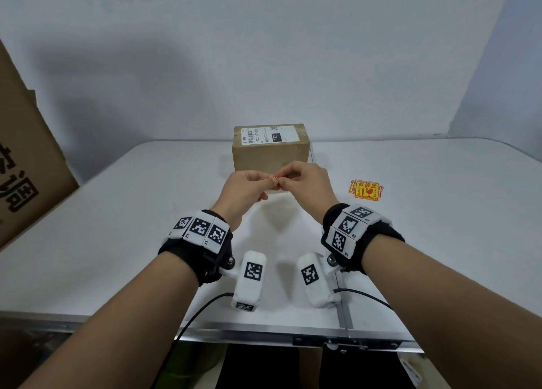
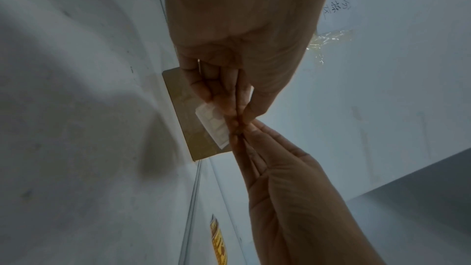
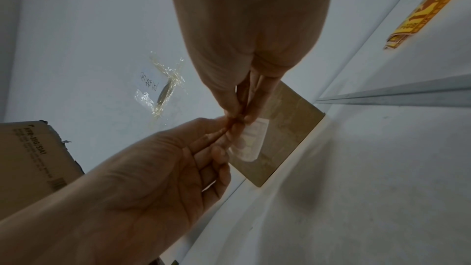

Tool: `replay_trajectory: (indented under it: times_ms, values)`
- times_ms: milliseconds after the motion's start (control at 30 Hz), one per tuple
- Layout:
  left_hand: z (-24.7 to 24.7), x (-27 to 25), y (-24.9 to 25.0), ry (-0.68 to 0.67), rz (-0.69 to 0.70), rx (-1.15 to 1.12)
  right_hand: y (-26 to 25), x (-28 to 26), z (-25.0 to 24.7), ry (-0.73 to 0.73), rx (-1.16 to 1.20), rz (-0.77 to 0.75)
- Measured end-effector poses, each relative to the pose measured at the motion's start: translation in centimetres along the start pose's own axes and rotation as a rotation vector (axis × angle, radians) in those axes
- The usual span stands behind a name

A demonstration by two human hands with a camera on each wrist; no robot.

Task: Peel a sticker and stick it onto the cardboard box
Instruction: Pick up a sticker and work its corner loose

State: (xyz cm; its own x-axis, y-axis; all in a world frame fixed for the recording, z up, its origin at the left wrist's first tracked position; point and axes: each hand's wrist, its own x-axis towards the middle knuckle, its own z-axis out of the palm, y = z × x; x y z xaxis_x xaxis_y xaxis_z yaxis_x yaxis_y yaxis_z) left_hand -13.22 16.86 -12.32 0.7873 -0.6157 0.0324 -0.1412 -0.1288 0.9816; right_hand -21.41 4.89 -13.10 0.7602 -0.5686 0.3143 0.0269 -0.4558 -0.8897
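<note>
A small brown cardboard box (image 1: 269, 153) with a white shipping label on top stands at the table's far middle. Just in front of it, above the table, my left hand (image 1: 270, 183) and right hand (image 1: 284, 181) meet fingertip to fingertip. Both pinch one sticker (image 1: 275, 178), of which only an orange sliver shows from the head. The wrist views show the sticker's white backing (image 2: 213, 125) (image 3: 251, 142) hanging from the pinched fingers, with the box's side (image 2: 193, 134) (image 3: 288, 128) behind it. Whether sticker and backing are parted I cannot tell.
A small stack of yellow-and-red stickers (image 1: 366, 189) (image 3: 428, 5) lies on the white table (image 1: 440, 227) to the right of my hands. A large brown carton (image 1: 26, 159) leans at the left edge. Clear tape (image 3: 164, 88) sticks to the wall behind.
</note>
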Motion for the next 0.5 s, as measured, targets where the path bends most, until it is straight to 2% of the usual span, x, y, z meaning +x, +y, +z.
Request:
replay_trajectory:
  times_ms: [500]
  values:
    - [0.38,0.07,-0.36,0.058,0.038,0.034,0.13,0.00,-0.10,-0.001,-0.017,0.000]
